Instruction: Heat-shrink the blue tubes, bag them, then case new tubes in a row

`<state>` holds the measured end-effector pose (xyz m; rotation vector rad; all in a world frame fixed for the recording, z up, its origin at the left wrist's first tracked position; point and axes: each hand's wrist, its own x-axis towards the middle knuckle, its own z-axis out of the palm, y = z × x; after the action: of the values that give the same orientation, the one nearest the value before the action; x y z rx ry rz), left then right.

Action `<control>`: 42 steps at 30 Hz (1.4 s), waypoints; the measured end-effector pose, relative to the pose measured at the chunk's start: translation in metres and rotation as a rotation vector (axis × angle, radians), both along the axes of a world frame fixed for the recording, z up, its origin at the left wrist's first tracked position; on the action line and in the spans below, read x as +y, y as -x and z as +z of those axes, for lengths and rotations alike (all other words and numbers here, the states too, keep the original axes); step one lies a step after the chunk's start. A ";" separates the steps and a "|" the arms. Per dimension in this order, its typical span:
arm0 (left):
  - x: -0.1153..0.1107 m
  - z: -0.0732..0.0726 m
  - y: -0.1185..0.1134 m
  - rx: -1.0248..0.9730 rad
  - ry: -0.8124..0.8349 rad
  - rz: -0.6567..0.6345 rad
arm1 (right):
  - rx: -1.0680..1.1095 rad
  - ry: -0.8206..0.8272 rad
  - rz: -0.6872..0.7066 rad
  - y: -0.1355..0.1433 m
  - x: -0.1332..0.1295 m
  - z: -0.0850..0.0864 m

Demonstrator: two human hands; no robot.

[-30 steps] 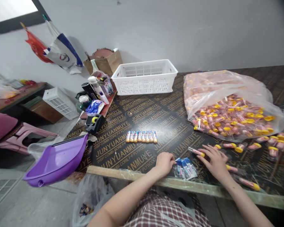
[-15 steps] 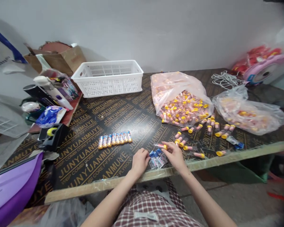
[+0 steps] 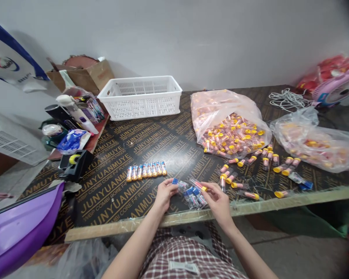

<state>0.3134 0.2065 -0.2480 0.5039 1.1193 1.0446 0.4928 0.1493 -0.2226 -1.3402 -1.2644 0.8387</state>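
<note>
My left hand [image 3: 165, 194] is closed in a pinch on a small clear sachet with a blue end [image 3: 180, 185]. In my right hand [image 3: 219, 202], thumb and fingers grip a clear tube with a yellow cap [image 3: 199, 185], its clear end pointing up and left towards the sachet. Just below them, near the table's front edge, lies a small pile of similar sachets [image 3: 193, 200]. A tidy row of blue-and-orange wrapped tubes [image 3: 146, 171] rests left of my left hand. Several loose yellow-capped tubes [image 3: 229, 179] lie right of my right hand.
A large plastic bag [image 3: 221, 102] spills yellow-capped tubes, with a second bag [image 3: 317, 141] to its right. A white basket [image 3: 139, 106] stands by the wall. On the left are a tape dispenser [image 3: 75, 164] and a purple bin [image 3: 26, 228]; a pink fan [image 3: 337, 91] is far right.
My left hand has picked up a blue-ended sachet and lifted it beside the pile. The yellow-capped tube in my right hand has tilted, its clear end now facing the sachet.
</note>
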 end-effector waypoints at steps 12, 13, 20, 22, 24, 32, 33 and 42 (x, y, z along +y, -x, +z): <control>0.004 0.001 0.008 -0.082 0.046 0.158 | -0.245 -0.231 -0.005 0.017 -0.009 -0.001; 0.004 0.001 0.008 -0.079 0.048 0.168 | -0.270 -0.255 -0.008 0.018 -0.009 -0.002; 0.001 -0.001 0.007 -0.009 0.033 0.209 | -0.367 -0.319 0.034 0.023 -0.011 -0.006; 0.001 -0.003 0.007 0.048 -0.011 0.229 | -0.383 -0.333 0.072 0.024 -0.012 -0.006; 0.000 -0.005 0.008 0.094 -0.053 0.243 | -0.395 -0.355 0.077 0.024 -0.012 -0.004; -0.001 -0.006 0.009 0.120 -0.083 0.256 | -0.389 -0.331 0.154 0.025 -0.012 -0.003; -0.001 -0.006 0.009 0.122 -0.086 0.254 | -0.383 -0.324 0.167 0.026 -0.012 -0.004; 0.002 -0.003 0.014 0.159 -0.122 0.283 | -0.402 -0.429 0.019 0.023 -0.011 0.003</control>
<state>0.2998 0.2082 -0.2505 0.5431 1.2985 1.3440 0.4695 0.1383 -0.2200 -1.1752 -1.6594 0.2829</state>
